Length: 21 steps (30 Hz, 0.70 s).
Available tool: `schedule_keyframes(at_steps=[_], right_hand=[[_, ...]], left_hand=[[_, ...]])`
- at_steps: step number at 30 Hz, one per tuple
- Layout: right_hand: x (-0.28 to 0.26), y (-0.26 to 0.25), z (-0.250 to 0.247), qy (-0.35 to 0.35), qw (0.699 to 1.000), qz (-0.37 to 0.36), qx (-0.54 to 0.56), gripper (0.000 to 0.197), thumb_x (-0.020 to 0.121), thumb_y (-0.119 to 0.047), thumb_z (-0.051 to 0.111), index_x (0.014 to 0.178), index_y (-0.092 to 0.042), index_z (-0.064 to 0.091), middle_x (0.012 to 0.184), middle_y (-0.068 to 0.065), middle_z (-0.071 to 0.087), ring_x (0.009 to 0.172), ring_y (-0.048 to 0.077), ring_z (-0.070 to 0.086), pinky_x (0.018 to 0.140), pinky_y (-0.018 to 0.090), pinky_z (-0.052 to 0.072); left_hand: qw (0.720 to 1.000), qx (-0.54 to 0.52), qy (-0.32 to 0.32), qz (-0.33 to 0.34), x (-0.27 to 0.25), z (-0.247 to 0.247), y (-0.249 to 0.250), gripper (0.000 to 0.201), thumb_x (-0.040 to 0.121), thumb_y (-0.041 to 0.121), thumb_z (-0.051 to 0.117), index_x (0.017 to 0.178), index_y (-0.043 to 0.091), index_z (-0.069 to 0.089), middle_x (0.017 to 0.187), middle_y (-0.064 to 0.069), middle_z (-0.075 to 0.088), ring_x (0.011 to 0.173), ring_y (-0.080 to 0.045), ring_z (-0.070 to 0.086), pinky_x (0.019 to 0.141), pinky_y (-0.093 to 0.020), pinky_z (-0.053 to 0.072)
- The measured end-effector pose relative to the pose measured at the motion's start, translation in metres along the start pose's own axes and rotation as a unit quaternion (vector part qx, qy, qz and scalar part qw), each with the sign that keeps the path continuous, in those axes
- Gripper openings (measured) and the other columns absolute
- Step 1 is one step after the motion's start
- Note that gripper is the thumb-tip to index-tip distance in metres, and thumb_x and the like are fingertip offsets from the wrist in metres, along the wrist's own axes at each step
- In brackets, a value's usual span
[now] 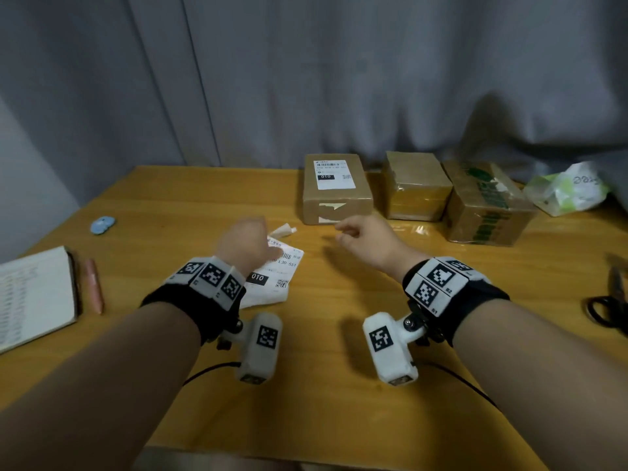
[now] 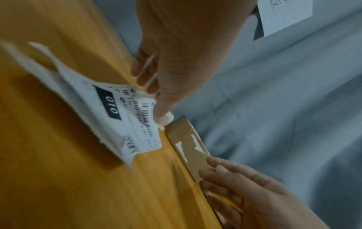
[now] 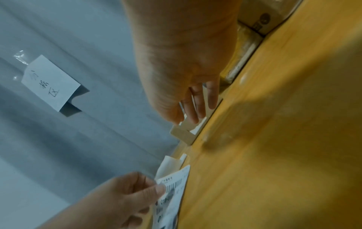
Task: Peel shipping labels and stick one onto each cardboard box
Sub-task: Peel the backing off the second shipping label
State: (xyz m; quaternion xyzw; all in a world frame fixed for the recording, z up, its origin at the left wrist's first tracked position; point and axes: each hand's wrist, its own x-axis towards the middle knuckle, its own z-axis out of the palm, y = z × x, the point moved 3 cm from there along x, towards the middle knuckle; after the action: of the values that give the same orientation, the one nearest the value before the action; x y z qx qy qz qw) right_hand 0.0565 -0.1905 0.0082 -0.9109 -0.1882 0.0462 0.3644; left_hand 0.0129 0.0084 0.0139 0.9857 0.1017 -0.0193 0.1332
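Observation:
Three cardboard boxes stand along the table's back. The left box (image 1: 334, 202) carries a white shipping label (image 1: 334, 175); the middle box (image 1: 416, 185) and the green-taped right box (image 1: 486, 205) show none. A small stack of labels (image 1: 275, 277) lies in front of me. My left hand (image 1: 272, 249) pinches the top label's (image 2: 121, 120) far edge, thumb on the print. My right hand (image 1: 346, 232) hovers just in front of the left box (image 3: 184, 133), fingers relaxed and holding nothing. A crumpled strip of backing paper (image 1: 283, 230) lies beyond the stack.
An open notebook (image 1: 34, 297) and a pink pen (image 1: 95, 283) lie at the left, a small blue object (image 1: 102, 225) behind them. Scissors (image 1: 611, 300) are at the right edge, a plastic bag (image 1: 567, 192) at the back right. A grey curtain (image 1: 306, 79) hangs behind.

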Motion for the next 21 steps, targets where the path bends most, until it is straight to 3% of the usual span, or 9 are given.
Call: schedule_keyframes(at_steps=[2, 5, 8, 9, 12, 15, 16, 18, 21], right_hand=[[-0.004, 0.005, 0.007, -0.007, 1.0, 0.018, 0.008, 0.033, 0.094, -0.022, 0.055, 0.124, -0.01, 0.06, 0.117, 0.01, 0.064, 0.108, 0.021, 0.059, 0.086, 0.023, 0.042], [-0.01, 0.007, 0.015, -0.016, 0.999, 0.041, 0.008, 0.034, 0.095, -0.021, 0.053, 0.126, -0.008, 0.059, 0.119, 0.01, 0.064, 0.112, 0.023, 0.058, 0.092, 0.025, 0.042], [-0.011, 0.003, 0.021, -0.025, 0.999, 0.043, 0.002, 0.034, 0.095, -0.021, 0.052, 0.126, -0.009, 0.058, 0.121, 0.01, 0.063, 0.113, 0.023, 0.057, 0.095, 0.027, 0.042], [-0.011, 0.001, 0.022, -0.028, 0.999, 0.043, 0.001, 0.034, 0.095, -0.021, 0.052, 0.126, -0.009, 0.058, 0.121, 0.01, 0.063, 0.112, 0.022, 0.057, 0.094, 0.026, 0.042], [-0.011, -0.002, 0.024, -0.032, 0.998, 0.046, 0.004, 0.034, 0.095, -0.022, 0.053, 0.126, -0.009, 0.058, 0.121, 0.01, 0.063, 0.112, 0.023, 0.057, 0.095, 0.027, 0.042], [-0.011, -0.004, 0.026, -0.033, 0.998, 0.048, 0.01, 0.035, 0.095, -0.022, 0.053, 0.126, -0.009, 0.058, 0.124, 0.01, 0.062, 0.115, 0.024, 0.056, 0.099, 0.03, 0.043], [-0.011, -0.005, 0.028, -0.034, 0.998, 0.048, 0.013, 0.035, 0.095, -0.022, 0.053, 0.126, -0.008, 0.058, 0.124, 0.011, 0.062, 0.116, 0.024, 0.055, 0.099, 0.03, 0.043], [-0.012, -0.006, 0.03, -0.039, 0.998, 0.047, 0.019, 0.034, 0.094, -0.021, 0.053, 0.126, -0.008, 0.058, 0.124, 0.01, 0.061, 0.116, 0.024, 0.055, 0.1, 0.031, 0.042], [-0.014, -0.006, 0.029, -0.04, 0.998, 0.046, 0.03, 0.034, 0.094, -0.02, 0.054, 0.125, -0.007, 0.058, 0.122, 0.011, 0.062, 0.115, 0.024, 0.056, 0.098, 0.029, 0.042]], left_hand=[[0.998, 0.011, -0.033, -0.043, -0.005, 0.008, -0.007, 0.038, 0.083, 0.032, 0.066, 0.106, 0.006, 0.052, 0.089, -0.004, 0.056, 0.08, -0.02, 0.052, 0.06, -0.027, 0.037], [0.997, -0.045, -0.012, -0.061, -0.007, 0.017, -0.009, 0.034, 0.083, 0.021, 0.067, 0.109, 0.002, 0.054, 0.085, -0.005, 0.058, 0.08, -0.021, 0.056, 0.054, -0.026, 0.04], [0.994, -0.087, 0.002, -0.07, -0.008, 0.02, -0.007, 0.034, 0.083, 0.012, 0.066, 0.113, 0.002, 0.054, 0.105, -0.012, 0.064, 0.096, -0.026, 0.062, 0.076, -0.034, 0.051], [0.993, -0.094, -0.001, -0.071, -0.008, 0.019, -0.007, 0.034, 0.083, 0.011, 0.066, 0.113, 0.002, 0.053, 0.107, -0.013, 0.064, 0.097, -0.026, 0.062, 0.077, -0.035, 0.052], [0.994, -0.083, -0.024, -0.072, -0.009, 0.02, -0.008, 0.045, 0.081, 0.021, 0.069, 0.117, 0.003, 0.049, 0.1, -0.008, 0.06, 0.085, -0.021, 0.058, 0.054, -0.024, 0.044], [0.994, -0.078, -0.035, -0.063, -0.01, 0.021, -0.006, 0.05, 0.08, 0.027, 0.07, 0.118, 0.003, 0.048, 0.095, -0.007, 0.058, 0.082, -0.019, 0.055, 0.055, -0.022, 0.04], [0.994, -0.082, -0.036, -0.06, -0.01, 0.021, -0.004, 0.042, 0.081, 0.027, 0.07, 0.111, 0.004, 0.051, 0.094, -0.007, 0.059, 0.082, -0.019, 0.055, 0.057, -0.024, 0.041], [0.992, -0.091, -0.049, -0.07, -0.011, 0.022, -0.004, 0.023, 0.081, 0.025, 0.069, 0.078, 0.012, 0.051, 0.081, -0.005, 0.057, 0.077, -0.019, 0.052, 0.056, -0.024, 0.038], [0.986, -0.147, -0.044, -0.069, -0.009, 0.023, -0.006, 0.038, 0.081, 0.014, 0.065, 0.056, 0.016, 0.037, 0.059, -0.002, 0.043, 0.058, -0.017, 0.043, 0.055, -0.026, 0.035]])
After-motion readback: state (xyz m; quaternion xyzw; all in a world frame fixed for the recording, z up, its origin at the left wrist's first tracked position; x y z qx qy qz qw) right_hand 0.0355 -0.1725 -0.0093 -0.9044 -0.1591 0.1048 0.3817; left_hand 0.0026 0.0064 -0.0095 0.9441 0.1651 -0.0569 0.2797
